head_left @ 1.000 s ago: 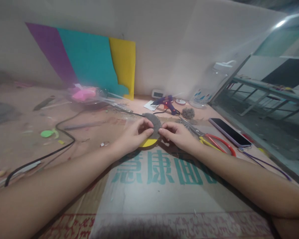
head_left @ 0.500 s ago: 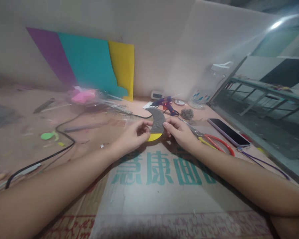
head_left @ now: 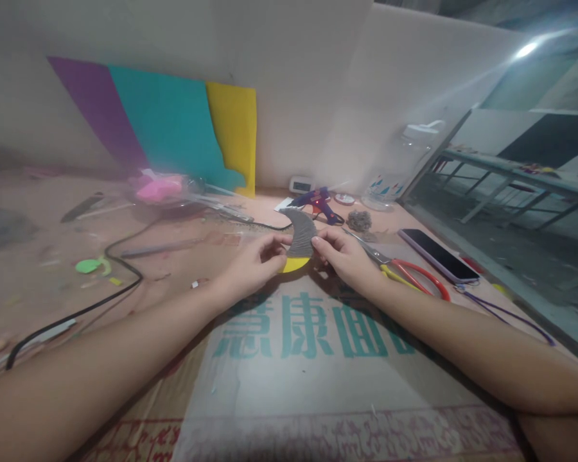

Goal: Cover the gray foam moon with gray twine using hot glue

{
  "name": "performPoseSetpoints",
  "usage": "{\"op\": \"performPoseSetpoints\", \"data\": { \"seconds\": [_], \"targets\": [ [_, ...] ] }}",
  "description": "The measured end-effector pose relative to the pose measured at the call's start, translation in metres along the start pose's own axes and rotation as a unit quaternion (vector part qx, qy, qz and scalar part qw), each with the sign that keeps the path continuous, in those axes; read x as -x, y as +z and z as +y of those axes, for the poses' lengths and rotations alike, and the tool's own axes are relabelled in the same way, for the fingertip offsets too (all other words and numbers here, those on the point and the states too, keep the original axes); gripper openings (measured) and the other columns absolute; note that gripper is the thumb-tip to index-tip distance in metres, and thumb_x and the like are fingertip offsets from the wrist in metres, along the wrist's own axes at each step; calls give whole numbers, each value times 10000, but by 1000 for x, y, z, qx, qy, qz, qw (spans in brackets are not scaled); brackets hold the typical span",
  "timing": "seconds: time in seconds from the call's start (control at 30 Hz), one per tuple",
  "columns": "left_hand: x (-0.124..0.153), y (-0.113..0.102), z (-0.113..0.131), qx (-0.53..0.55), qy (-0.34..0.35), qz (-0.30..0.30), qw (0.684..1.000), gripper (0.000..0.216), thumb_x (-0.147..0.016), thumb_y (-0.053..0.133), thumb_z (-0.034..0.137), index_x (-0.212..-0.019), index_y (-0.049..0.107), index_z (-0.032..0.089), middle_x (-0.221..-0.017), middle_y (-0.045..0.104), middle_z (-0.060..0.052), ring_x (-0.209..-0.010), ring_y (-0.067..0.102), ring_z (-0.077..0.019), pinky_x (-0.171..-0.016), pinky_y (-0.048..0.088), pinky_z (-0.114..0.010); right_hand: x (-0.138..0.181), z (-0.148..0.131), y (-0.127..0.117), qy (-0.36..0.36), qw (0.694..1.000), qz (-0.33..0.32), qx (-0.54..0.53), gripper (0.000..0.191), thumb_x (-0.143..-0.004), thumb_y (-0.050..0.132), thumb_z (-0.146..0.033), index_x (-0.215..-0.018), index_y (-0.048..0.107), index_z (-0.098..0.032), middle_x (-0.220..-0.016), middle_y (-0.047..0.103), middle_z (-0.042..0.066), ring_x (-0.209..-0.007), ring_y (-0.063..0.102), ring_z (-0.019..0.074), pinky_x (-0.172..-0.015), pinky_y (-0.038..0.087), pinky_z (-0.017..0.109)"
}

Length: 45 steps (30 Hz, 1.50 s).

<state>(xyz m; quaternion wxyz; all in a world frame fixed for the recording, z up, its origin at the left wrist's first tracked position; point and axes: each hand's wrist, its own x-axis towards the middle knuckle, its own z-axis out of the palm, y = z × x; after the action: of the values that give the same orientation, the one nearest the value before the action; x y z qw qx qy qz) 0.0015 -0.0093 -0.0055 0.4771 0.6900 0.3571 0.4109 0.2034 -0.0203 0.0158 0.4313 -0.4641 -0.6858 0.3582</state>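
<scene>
In the head view, my right hand point(head_left: 341, 256) pinches the edge of a grey crescent with a yellow lower end point(head_left: 302, 232), which sits between my hands, while my left hand point(head_left: 257, 263) is half curled, fingertips at the opposite edge (whether they grip it, I cannot tell). Beyond my right hand lie a fuzzy grey ball point(head_left: 359, 221) and a glue gun point(head_left: 322, 204); scissors point(head_left: 395, 264) lie just right of it.

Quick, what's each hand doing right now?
Left hand: closed, holding the left side of the gray and yellow moon.
Right hand: closed, holding the moon's right edge.
</scene>
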Motion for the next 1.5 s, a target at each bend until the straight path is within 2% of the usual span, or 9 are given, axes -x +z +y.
{"op": "performPoseSetpoints", "data": {
  "seconds": [0.13,0.3,0.4,0.53,0.77,1.03,1.17,1.33,1.5],
  "targets": [
    [-1,0,0,-16,-6,8,1000,371,-817,596,358,-1118,624,143,-1027,685,-75,-915,626,-195,-823,471,-318,2,2,1,-21,999,12,40,261,-876,563,-421,-765,551,-185,-632,532,-34,-496,471,95,-482,396,231],
    [-1,-2,0,-68,-1,13,998,279,-817,594,424,-814,649,150,-812,667,-18,-773,604,-172,-752,461,-291,5,0,1,-46,997,-19,59,297,-915,513,-421,-750,563,-179,-639,526,-24,-558,502,109,-541,416,236],
    [-1,-3,5,-48,-8,41,998,272,-800,602,424,-756,615,156,-741,625,5,-693,561,-142,-695,446,-266,4,-3,1,-51,997,-32,52,284,-927,479,-407,-850,614,-170,-697,568,-9,-576,503,107,-560,424,236],
    [-1,-4,10,-33,-28,73,996,278,-774,621,437,-731,600,163,-707,604,10,-660,533,-134,-639,431,-247,3,-2,1,-32,998,-59,20,267,-860,574,-383,-1002,626,-163,-898,653,35,-581,515,98,-551,439,241],
    [-1,-3,12,-4,-50,68,996,322,-740,640,477,-714,567,165,-672,561,18,-617,492,-116,-569,391,-222,2,5,3,12,997,-57,41,227,-835,610,-380,-895,628,-162,-704,607,-7,-557,535,110,-539,442,241],
    [0,-3,14,34,-75,34,996,298,-733,656,449,-676,550,177,-595,516,38,-540,451,-101,-529,362,-227,1,1,2,-2,996,-58,65,227,-846,588,-393,-827,634,-172,-662,590,-12,-552,524,120,-526,420,244],
    [-1,-4,9,8,-62,31,998,288,-747,635,444,-677,549,179,-601,516,40,-550,456,-107,-542,355,-235,2,0,0,-36,993,-48,102,334,-906,492,-446,-847,667,-168,-668,580,2,-587,517,134,-553,409,254],
    [-3,-4,1,-19,-39,11,999,260,-759,617,418,-701,564,170,-652,550,33,-611,500,-122,-582,373,-243,3,-4,-1,-29,998,-2,58,427,-894,489,-560,-827,643,-167,-613,507,-19,-550,472,117,-519,391,240],
    [-4,-4,-4,-61,-19,-2,998,252,-798,590,402,-717,565,165,-666,549,28,-650,519,-133,-606,369,-254,3,-2,2,20,999,-43,5,364,-819,614,-527,-719,559,-181,-575,514,-40,-465,451,94,-457,386,232]
  ]
}}
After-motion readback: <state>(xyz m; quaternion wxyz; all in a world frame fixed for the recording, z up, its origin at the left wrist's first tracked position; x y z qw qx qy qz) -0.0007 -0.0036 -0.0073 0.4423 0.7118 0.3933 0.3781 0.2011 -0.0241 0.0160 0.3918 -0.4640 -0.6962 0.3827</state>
